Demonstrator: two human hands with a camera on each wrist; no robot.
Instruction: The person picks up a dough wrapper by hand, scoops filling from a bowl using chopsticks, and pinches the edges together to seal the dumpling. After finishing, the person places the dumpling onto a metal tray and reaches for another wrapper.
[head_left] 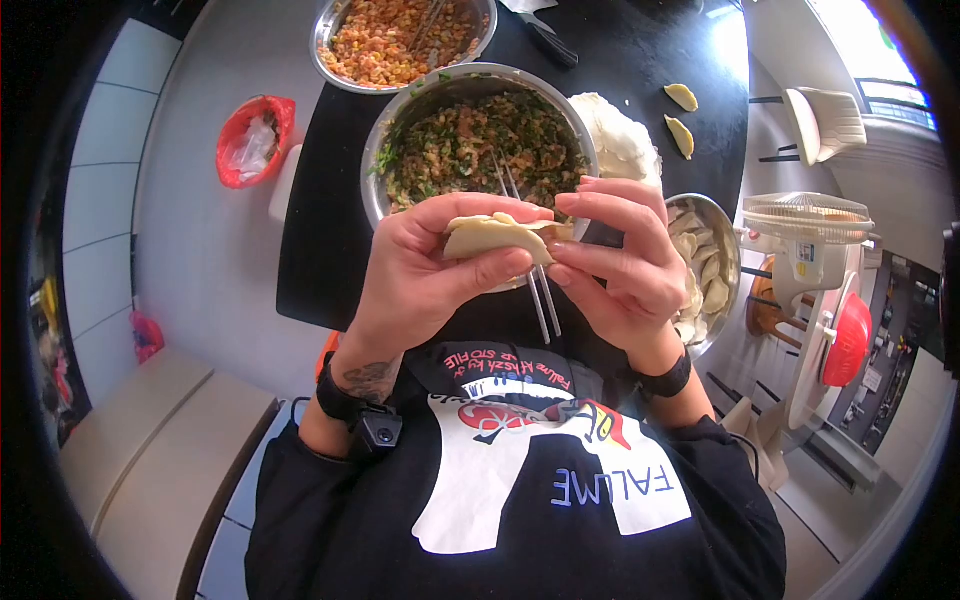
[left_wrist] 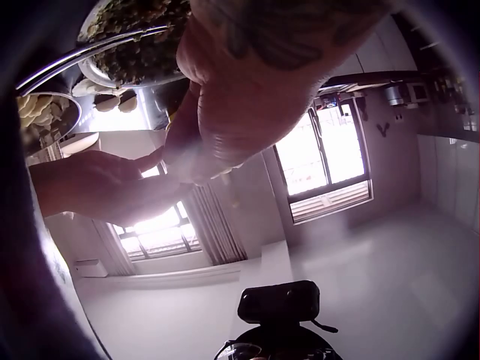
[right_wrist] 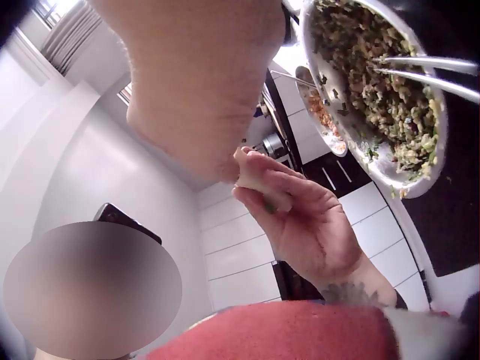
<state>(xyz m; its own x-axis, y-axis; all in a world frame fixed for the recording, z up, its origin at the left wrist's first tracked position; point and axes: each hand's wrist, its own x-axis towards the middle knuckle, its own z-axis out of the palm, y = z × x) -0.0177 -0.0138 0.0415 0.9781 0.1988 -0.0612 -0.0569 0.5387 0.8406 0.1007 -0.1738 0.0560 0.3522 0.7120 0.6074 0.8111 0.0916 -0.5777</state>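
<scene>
A dumpling [head_left: 497, 241], its pale wrapper folded over into a half-moon, is held up in front of the chest. My left hand [head_left: 400, 262] holds it between thumb and fingers from the left side. At its right end, my right hand [head_left: 632, 262] pinches the edge with thumb and fingertips. A bit of green filling shows at the dumpling [right_wrist: 262, 189] in the right wrist view. Just beyond the hands is a metal bowl [head_left: 372, 180] of green-flecked filling [head_left: 460, 145], with metal chopsticks [head_left: 543, 305] leaning out of it toward me.
Another bowl [head_left: 318, 48] with orange filling stands farther back, near a knife [head_left: 552, 42]. A lump of dough [head_left: 615, 138] lies right of the filling bowl. Two dumplings [head_left: 680, 136] rest on the black table [head_left: 320, 230]; several more fill a metal bowl [head_left: 733, 260] at right.
</scene>
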